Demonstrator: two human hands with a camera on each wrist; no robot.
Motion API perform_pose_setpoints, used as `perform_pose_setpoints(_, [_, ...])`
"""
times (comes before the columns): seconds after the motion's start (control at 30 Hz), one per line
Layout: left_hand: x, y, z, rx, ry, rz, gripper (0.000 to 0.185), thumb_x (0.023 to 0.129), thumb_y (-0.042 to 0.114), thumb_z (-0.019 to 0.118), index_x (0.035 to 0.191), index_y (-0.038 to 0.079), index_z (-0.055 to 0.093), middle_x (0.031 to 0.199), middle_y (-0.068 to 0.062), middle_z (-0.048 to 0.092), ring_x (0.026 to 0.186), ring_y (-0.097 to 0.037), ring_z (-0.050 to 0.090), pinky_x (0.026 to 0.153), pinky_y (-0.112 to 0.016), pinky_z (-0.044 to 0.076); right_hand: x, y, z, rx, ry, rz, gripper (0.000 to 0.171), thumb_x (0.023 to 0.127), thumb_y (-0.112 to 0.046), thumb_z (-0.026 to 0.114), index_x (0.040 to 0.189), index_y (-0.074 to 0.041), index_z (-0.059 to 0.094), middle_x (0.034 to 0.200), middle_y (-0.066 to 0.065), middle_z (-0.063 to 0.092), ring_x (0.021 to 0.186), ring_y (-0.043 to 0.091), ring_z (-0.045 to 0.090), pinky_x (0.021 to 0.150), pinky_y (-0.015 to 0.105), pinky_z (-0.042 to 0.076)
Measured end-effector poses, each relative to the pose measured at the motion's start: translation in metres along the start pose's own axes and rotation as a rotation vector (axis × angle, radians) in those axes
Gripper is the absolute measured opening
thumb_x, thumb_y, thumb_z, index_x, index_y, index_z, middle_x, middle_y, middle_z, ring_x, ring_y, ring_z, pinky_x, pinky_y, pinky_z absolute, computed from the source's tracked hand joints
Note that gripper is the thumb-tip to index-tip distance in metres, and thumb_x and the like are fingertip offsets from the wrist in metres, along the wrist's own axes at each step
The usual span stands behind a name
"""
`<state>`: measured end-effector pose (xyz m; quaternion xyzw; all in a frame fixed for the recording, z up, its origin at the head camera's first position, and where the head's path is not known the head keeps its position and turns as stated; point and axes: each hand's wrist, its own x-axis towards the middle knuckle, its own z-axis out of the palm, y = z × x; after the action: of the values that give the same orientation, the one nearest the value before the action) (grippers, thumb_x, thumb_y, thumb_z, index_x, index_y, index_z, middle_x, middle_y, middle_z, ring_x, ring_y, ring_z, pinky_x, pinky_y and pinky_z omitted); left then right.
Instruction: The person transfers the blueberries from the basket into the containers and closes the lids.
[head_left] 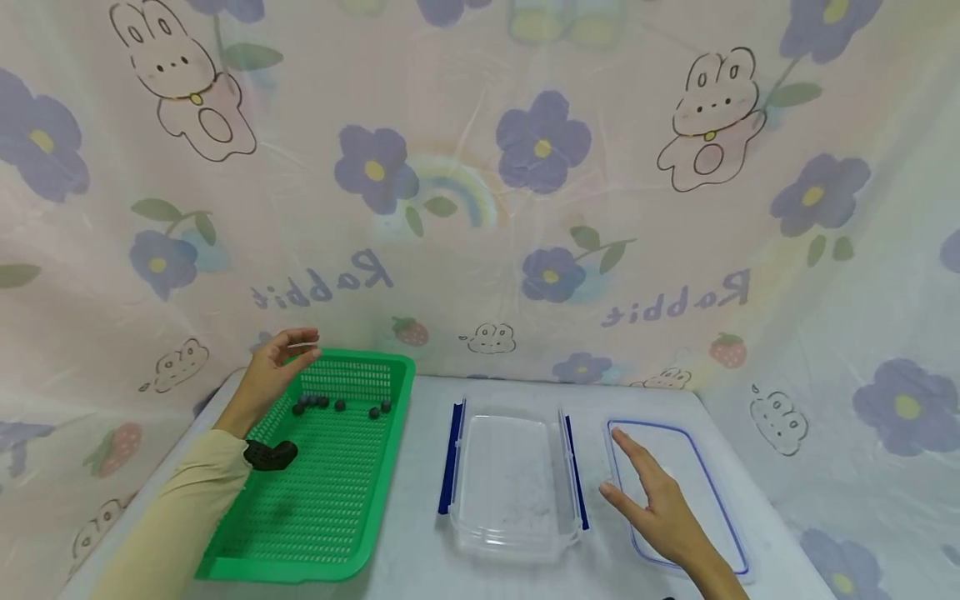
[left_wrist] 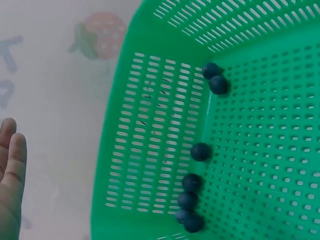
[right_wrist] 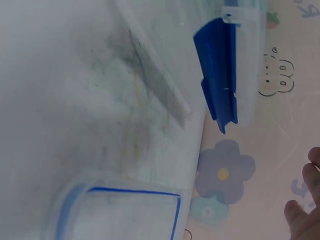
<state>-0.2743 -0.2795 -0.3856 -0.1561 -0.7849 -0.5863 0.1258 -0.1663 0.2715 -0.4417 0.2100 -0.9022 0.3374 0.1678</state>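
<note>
A green slotted basket (head_left: 315, 533) stands at the table's left and holds several dark blueberries (head_left: 340, 405) along its far end. My left hand (head_left: 288, 350) hovers above the basket's far left corner with loosely curved fingers and holds nothing. In the left wrist view the blueberries (left_wrist: 200, 151) lie by the basket wall (left_wrist: 145, 135), and my fingertips (left_wrist: 12, 150) show at the left edge. My right hand (head_left: 637, 483) lies flat, fingers straight, over a clear lid with a blue rim (head_left: 712, 492); whether it touches the lid I cannot tell.
A clear plastic box (head_left: 510, 475) with blue side latches (head_left: 448, 458) stands between basket and lid. The right wrist view shows one latch (right_wrist: 220, 75) and the lid's corner (right_wrist: 125, 210). A printed cloth hangs close behind and around the table.
</note>
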Motion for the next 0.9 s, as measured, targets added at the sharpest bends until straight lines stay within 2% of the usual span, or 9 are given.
perform_pose_setpoints(0.17, [-0.002, -0.012, -0.001, 0.006, 0.009, -0.041, 0.044, 0.1, 0.024, 0.058, 0.137, 0.004, 0.047, 0.129, 0.003, 0.049, 0.112, -0.006, 0.048, 0.087, -0.017, 0.044, -0.001, -0.001, 0.014, 0.007, -0.035, -0.016, 0.076, 0.09, -0.022, 0.069, 0.154, -0.019, 0.028, 0.152, 0.014, 0.034, 0.134, 0.041, 0.034, 0.097, 0.067, 0.032])
perform_pose_setpoints(0.3, [0.0, -0.024, 0.002, 0.039, 0.032, -0.044, 0.044, 0.1, 0.025, 0.057, 0.137, 0.002, 0.047, 0.133, -0.007, 0.05, 0.11, -0.003, 0.05, 0.087, -0.017, 0.043, -0.002, -0.004, 0.022, -0.025, -0.064, -0.03, 0.078, 0.09, -0.025, 0.07, 0.154, -0.017, 0.027, 0.153, 0.013, 0.033, 0.136, 0.038, 0.032, 0.099, 0.067, 0.029])
perform_pose_setpoints(0.5, [0.004, -0.039, 0.011, 0.052, 0.055, -0.077, 0.046, 0.1, 0.025, 0.057, 0.137, -0.001, 0.047, 0.134, -0.016, 0.049, 0.107, -0.003, 0.051, 0.09, -0.026, 0.044, -0.001, -0.008, 0.036, -0.06, -0.091, -0.063, 0.08, 0.09, -0.029, 0.07, 0.155, -0.015, 0.024, 0.155, 0.011, 0.029, 0.138, 0.036, 0.029, 0.101, 0.069, 0.023])
perform_pose_setpoints(0.6, [0.004, -0.042, 0.014, 0.089, 0.044, -0.117, 0.048, 0.1, 0.027, 0.056, 0.137, -0.002, 0.046, 0.134, -0.02, 0.049, 0.108, -0.01, 0.051, 0.094, -0.039, 0.043, 0.0, -0.01, 0.043, -0.07, -0.104, -0.07, 0.08, 0.09, -0.031, 0.069, 0.154, -0.012, 0.025, 0.156, 0.011, 0.028, 0.139, 0.035, 0.027, 0.102, 0.066, 0.024])
perform_pose_setpoints(0.73, [0.005, -0.045, 0.02, 0.143, 0.007, -0.16, 0.049, 0.1, 0.029, 0.056, 0.135, -0.003, 0.048, 0.132, -0.023, 0.051, 0.112, -0.029, 0.051, 0.095, -0.054, 0.04, 0.0, -0.012, 0.049, -0.097, -0.109, -0.049, 0.081, 0.089, -0.035, 0.069, 0.153, -0.009, 0.027, 0.155, 0.011, 0.028, 0.14, 0.034, 0.026, 0.102, 0.064, 0.026])
perform_pose_setpoints(0.8, [0.006, -0.048, 0.024, 0.158, -0.005, -0.173, 0.047, 0.1, 0.03, 0.057, 0.133, -0.003, 0.051, 0.129, -0.023, 0.053, 0.113, -0.036, 0.051, 0.094, -0.056, 0.04, -0.001, -0.012, 0.051, -0.102, -0.109, -0.038, 0.082, 0.089, -0.036, 0.07, 0.153, -0.009, 0.028, 0.156, 0.011, 0.028, 0.14, 0.033, 0.026, 0.103, 0.065, 0.025])
perform_pose_setpoints(0.9, [0.007, -0.056, 0.029, 0.186, -0.015, -0.191, 0.045, 0.099, 0.03, 0.059, 0.13, -0.002, 0.054, 0.125, -0.021, 0.055, 0.11, -0.039, 0.053, 0.092, -0.054, 0.042, -0.003, -0.012, 0.055, -0.094, -0.115, -0.023, 0.083, 0.088, -0.035, 0.071, 0.153, -0.009, 0.027, 0.156, 0.011, 0.027, 0.141, 0.033, 0.025, 0.103, 0.065, 0.024])
